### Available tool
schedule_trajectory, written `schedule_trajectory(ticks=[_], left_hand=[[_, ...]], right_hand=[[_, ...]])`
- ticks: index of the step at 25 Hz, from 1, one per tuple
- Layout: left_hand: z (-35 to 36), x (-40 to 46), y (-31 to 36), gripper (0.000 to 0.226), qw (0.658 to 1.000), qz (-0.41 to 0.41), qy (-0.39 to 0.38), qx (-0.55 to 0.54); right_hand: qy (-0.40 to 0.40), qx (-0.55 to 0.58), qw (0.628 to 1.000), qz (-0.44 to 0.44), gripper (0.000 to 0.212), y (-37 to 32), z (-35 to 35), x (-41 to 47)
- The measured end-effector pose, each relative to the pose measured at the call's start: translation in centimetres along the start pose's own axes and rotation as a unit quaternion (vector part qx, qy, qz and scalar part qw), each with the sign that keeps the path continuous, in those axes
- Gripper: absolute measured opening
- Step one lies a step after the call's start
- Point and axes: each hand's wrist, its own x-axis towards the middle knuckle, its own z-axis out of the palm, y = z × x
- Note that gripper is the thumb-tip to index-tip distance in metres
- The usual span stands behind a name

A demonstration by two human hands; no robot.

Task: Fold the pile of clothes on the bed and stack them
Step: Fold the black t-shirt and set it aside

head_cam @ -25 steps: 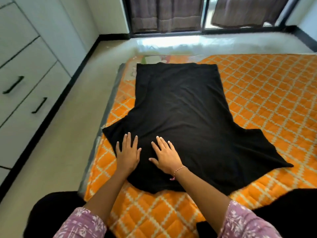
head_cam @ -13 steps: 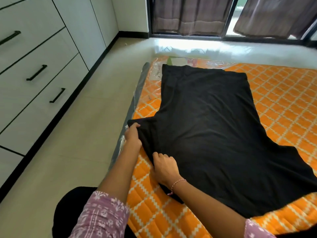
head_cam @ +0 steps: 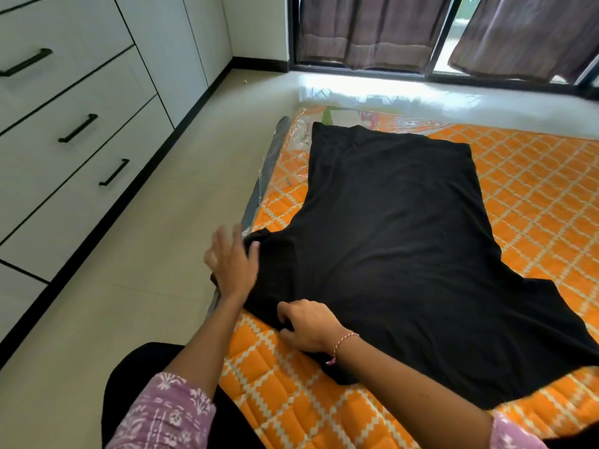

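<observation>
Bright daylight through the dark-framed window (head_cam: 431, 64) behind brown curtains (head_cam: 363, 30), with white glare across the glossy pale floor tiles (head_cam: 372, 87) and the clear plastic wrap (head_cam: 366, 106) at the orange mattress's far end. Soft, faint shadows. Motion blur on the left hand (head_cam: 231, 260). Wide-angle bending of the white drawer fronts (head_cam: 64, 102) at frame left.

Black garment (head_cam: 405, 254): soft matt cloth. Mattress (head_cam: 534, 196): quilted orange fabric under glossy clear plastic.
</observation>
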Motion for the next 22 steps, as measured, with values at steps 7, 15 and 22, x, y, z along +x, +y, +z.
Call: schedule_trajectory(ticks=[7, 15, 22], left_hand=[[3.6, -4.4, 5.0, 0.07, 0.896, 0.37, -0.127, 0.209], [2.9, -10.0, 4.7, 0.081, 0.648, 0.698, -0.248, 0.178], [0.7, -13.2, 5.3, 0.026, 0.688, 0.63, -0.262, 0.248]], right_hand=[[0.276, -0.107, 0.939, 0.177, 0.04, 13.4, 0.7, -7.9], [0.041, -0.227, 0.972, 0.049, 0.084, 18.1, 1.0, -18.1], [-0.025, -0.228, 0.973, -0.013, 0.067, 16.8, 2.4, -21.2]])
